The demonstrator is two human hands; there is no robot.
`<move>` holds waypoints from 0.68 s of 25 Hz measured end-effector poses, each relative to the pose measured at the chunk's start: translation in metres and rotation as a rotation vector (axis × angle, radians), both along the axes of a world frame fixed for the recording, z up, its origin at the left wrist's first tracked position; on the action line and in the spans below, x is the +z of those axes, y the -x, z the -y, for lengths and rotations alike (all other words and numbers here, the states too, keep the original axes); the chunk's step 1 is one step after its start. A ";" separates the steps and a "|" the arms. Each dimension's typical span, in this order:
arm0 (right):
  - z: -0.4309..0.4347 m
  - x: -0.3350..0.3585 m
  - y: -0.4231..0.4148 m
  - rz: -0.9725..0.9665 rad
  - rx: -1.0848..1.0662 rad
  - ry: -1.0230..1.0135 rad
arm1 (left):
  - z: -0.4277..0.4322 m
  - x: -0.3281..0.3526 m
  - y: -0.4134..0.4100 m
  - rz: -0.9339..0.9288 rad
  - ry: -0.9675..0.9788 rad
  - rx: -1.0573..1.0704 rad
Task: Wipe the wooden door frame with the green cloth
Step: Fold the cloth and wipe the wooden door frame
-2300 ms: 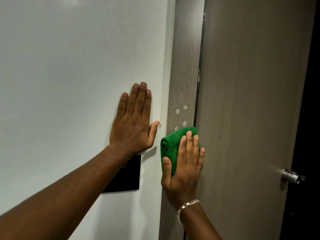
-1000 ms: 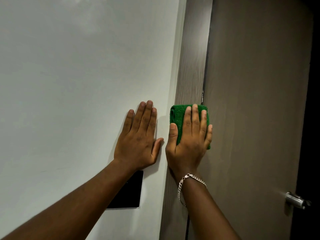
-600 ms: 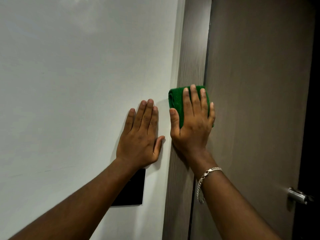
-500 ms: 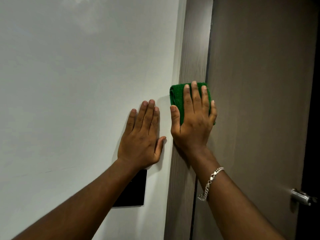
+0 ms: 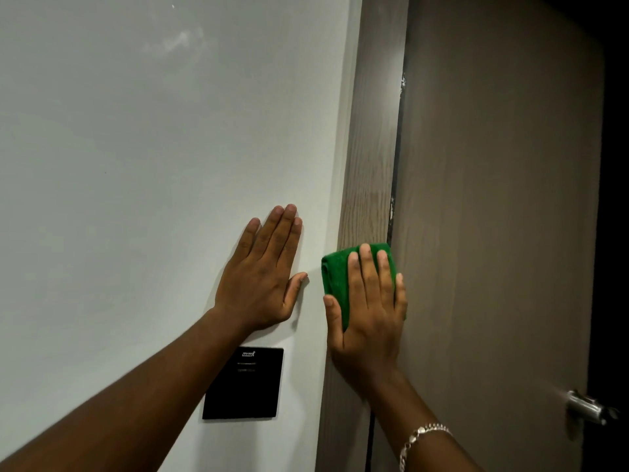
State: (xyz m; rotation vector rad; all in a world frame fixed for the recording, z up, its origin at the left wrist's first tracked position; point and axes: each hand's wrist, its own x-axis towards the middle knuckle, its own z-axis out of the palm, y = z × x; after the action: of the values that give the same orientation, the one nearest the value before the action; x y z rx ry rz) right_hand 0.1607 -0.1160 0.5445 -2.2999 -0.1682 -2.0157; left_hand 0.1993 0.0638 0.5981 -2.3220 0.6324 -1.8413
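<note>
The wooden door frame [image 5: 371, 141] runs as a vertical grey-brown strip between the white wall and the door. A folded green cloth [image 5: 335, 281] lies flat against the frame at mid height. My right hand [image 5: 369, 311] presses on the cloth with fingers pointing up, covering most of it; a silver bracelet sits on that wrist. My left hand [image 5: 265, 277] rests flat on the white wall just left of the frame, fingers extended, holding nothing.
The brown door [image 5: 493, 233] stands to the right of the frame, with a metal handle [image 5: 587, 410] at the lower right. A black wall switch panel [image 5: 245, 384] sits below my left hand. A white wall [image 5: 136, 148] fills the left side.
My right hand slid the green cloth up the frame, then back down to mid height. My left hand stayed flat on the wall.
</note>
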 end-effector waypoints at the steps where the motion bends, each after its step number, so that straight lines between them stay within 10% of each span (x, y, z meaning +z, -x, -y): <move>1: -0.002 0.022 -0.003 0.022 -0.003 -0.017 | -0.001 0.001 -0.001 0.007 0.025 0.008; 6: -0.008 0.093 -0.010 0.126 -0.013 -0.066 | 0.001 -0.002 -0.004 0.025 0.048 -0.007; 17: -0.010 -0.031 -0.002 -0.061 -0.044 -0.088 | 0.007 -0.006 0.002 -0.100 0.100 -0.023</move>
State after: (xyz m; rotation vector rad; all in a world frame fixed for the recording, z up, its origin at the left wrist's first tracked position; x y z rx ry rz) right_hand 0.1627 -0.1064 0.5132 -2.3273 -0.0256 -1.9283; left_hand 0.1978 0.0566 0.5919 -2.4942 0.5943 -1.8165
